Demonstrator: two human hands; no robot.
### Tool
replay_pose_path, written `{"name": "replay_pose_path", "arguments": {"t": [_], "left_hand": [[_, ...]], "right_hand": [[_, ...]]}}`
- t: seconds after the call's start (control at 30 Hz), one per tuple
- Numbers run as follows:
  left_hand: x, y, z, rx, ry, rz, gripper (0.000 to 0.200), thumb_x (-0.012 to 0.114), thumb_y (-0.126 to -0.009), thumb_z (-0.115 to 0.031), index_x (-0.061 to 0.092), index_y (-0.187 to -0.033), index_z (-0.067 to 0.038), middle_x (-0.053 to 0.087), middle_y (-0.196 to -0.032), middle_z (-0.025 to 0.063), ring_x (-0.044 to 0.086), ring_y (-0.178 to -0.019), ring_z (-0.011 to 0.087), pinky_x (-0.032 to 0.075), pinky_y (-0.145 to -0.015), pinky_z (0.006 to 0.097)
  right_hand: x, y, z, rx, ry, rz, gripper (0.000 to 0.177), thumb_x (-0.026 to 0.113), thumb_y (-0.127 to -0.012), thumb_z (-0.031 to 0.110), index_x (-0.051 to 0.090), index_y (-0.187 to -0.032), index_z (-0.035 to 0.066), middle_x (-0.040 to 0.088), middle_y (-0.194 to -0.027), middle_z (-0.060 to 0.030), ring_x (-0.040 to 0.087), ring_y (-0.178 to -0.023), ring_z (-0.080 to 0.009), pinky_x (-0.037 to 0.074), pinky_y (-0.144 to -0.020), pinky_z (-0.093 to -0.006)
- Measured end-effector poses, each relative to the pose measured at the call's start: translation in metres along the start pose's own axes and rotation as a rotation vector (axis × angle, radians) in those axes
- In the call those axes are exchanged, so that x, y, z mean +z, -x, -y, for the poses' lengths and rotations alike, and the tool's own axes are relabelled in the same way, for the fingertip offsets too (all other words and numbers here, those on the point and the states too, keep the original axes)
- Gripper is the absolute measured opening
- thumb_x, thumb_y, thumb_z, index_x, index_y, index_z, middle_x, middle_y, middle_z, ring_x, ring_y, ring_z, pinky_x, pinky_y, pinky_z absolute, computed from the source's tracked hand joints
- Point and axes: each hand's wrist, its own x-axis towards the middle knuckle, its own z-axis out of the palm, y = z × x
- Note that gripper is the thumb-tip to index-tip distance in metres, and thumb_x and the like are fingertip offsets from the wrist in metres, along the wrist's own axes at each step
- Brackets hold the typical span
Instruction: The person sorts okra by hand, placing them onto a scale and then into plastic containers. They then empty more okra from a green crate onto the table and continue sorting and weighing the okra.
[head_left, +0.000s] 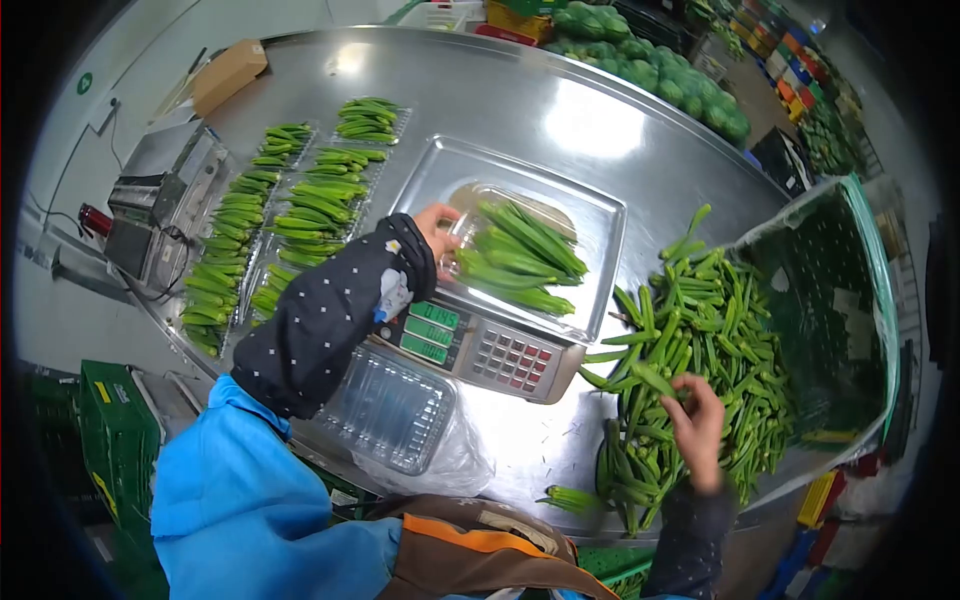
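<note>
My left hand (438,232) grips the near-left edge of a clear plastic tray (470,205), which rests on the steel pan (607,250) of a weighing scale. Okra pods (530,245) lie side by side in that tray. The scale's green display (430,332) is lit, with a keypad (512,358) beside it. Over a large heap of loose okra (735,345) on the right, my right hand (697,425) is closed, pinching an okra pod (653,379) between thumb and fingers.
Filled okra trays (325,200) stand in rows at the left, near a machine (150,200). Stacked empty plastic trays (390,410) lie in front of the scale. A tipped green crate (865,300) stands behind the heap. Green vegetables (650,75) are piled beyond the table (480,80).
</note>
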Motion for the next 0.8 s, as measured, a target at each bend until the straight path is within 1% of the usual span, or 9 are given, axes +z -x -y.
{"name": "replay_pose_path", "arguments": {"t": [0.07, 0.1, 0.23, 0.37, 0.5, 0.57, 0.7, 0.73, 0.8], "left_hand": [[-0.001, -0.005, 0.011, -0.033, 0.064, 0.047, 0.033, 0.045, -0.09, 0.001, 0.041, -0.121, -0.009, 0.064, -0.095, 0.0145, 0.064, -0.069, 0.0236, 0.059, -0.058, 0.0398], [-0.002, -0.009, 0.016, -0.07, 0.128, 0.105, 0.039, 0.043, -0.09, 0.004, 0.04, -0.127, -0.01, 0.064, -0.095, 0.0143, 0.064, -0.069, 0.0234, 0.059, -0.058, 0.0403], [0.001, -0.005, 0.019, 0.001, 0.056, 0.061, 0.04, 0.042, -0.09, 0.005, 0.041, -0.127, -0.008, 0.065, -0.093, 0.0132, 0.064, -0.067, 0.022, 0.059, -0.059, 0.041], [0.002, -0.012, 0.027, 0.032, -0.026, 0.035, 0.039, 0.042, -0.089, 0.004, 0.041, -0.126, -0.008, 0.064, -0.097, 0.0148, 0.064, -0.067, 0.0242, 0.056, -0.051, 0.0397], [-0.012, -0.012, 0.032, 0.016, 0.13, -0.029, 0.041, 0.046, -0.084, 0.008, 0.05, -0.12, -0.012, 0.062, -0.098, 0.018, 0.064, -0.075, 0.0316, 0.054, -0.059, 0.0514], [-0.031, -0.022, 0.051, 0.109, 0.106, -0.111, 0.042, 0.046, -0.084, 0.01, 0.049, -0.12, -0.01, 0.063, -0.094, 0.0159, 0.065, -0.078, 0.0288, 0.055, -0.06, 0.0498], [-0.113, -0.027, 0.087, 0.203, 0.353, 0.004, 0.045, 0.051, -0.085, 0.005, 0.043, -0.127, -0.011, 0.063, -0.099, 0.018, 0.064, -0.083, 0.0303, 0.055, -0.066, 0.0483], [-0.132, -0.017, 0.075, 0.044, 0.718, 0.008, 0.04, 0.049, -0.086, 0.003, 0.047, -0.125, -0.01, 0.065, -0.095, 0.016, 0.065, -0.079, 0.0284, 0.055, -0.062, 0.0424], [-0.139, 0.052, 0.028, 0.08, 0.42, -0.306, 0.034, 0.045, -0.088, 0.002, 0.051, -0.121, -0.008, 0.065, -0.09, 0.012, 0.065, -0.07, 0.0201, 0.054, -0.054, 0.0321]], "right_hand": [[0.037, -0.038, 0.054, -0.242, -0.091, -0.14, 0.026, 0.069, -0.071, -0.003, 0.058, -0.095, 0.001, 0.057, -0.083, 0.0002, 0.036, -0.054, -0.0054, 0.029, -0.049, -0.0206], [0.054, -0.055, 0.072, -0.201, -0.107, -0.124, 0.025, 0.065, -0.072, -0.006, 0.058, -0.096, -0.001, 0.058, -0.09, -0.0081, 0.058, -0.081, -0.0166, 0.049, -0.066, -0.0252], [0.118, -0.121, 0.111, -0.474, 0.017, -0.114, 0.019, 0.066, -0.074, 0.007, 0.061, -0.091, 0.009, 0.061, -0.091, -0.0075, 0.057, -0.087, -0.0304, 0.045, -0.075, -0.0363], [0.13, -0.124, 0.106, -0.531, 0.038, 0.005, 0.014, 0.066, -0.075, 0.006, 0.064, -0.088, 0.007, 0.062, -0.092, -0.0099, 0.057, -0.086, -0.0311, 0.045, -0.075, -0.0371], [0.111, -0.09, 0.083, -0.385, -0.097, -0.061, 0.013, 0.063, -0.076, -0.001, 0.062, -0.089, -0.002, 0.059, -0.084, -0.0086, 0.056, -0.072, -0.0164, 0.044, -0.066, -0.0257], [0.094, -0.066, 0.09, -0.133, -0.26, 0.039, 0.006, 0.061, -0.08, -0.003, 0.059, -0.086, -0.002, 0.054, -0.08, -0.0033, 0.051, -0.071, -0.0093, 0.041, -0.062, -0.0212], [0.088, -0.044, 0.011, -0.136, -0.142, 0.037, 0.008, 0.058, -0.082, -0.005, 0.058, -0.089, -0.002, 0.055, -0.082, 0.0002, 0.049, -0.07, -0.0054, 0.038, -0.061, -0.0184], [0.086, -0.037, 0.007, -0.14, -0.174, 0.016, 0.008, 0.057, -0.083, -0.005, 0.058, -0.09, -0.002, 0.055, -0.08, 0.0008, 0.049, -0.068, -0.0049, 0.038, -0.06, -0.0182], [0.085, -0.024, -0.009, -0.058, -0.245, 0.012, 0.008, 0.056, -0.084, -0.004, 0.059, -0.091, -0.001, 0.055, -0.076, 0.0019, 0.047, -0.065, -0.004, 0.036, -0.057, -0.0177]]}}
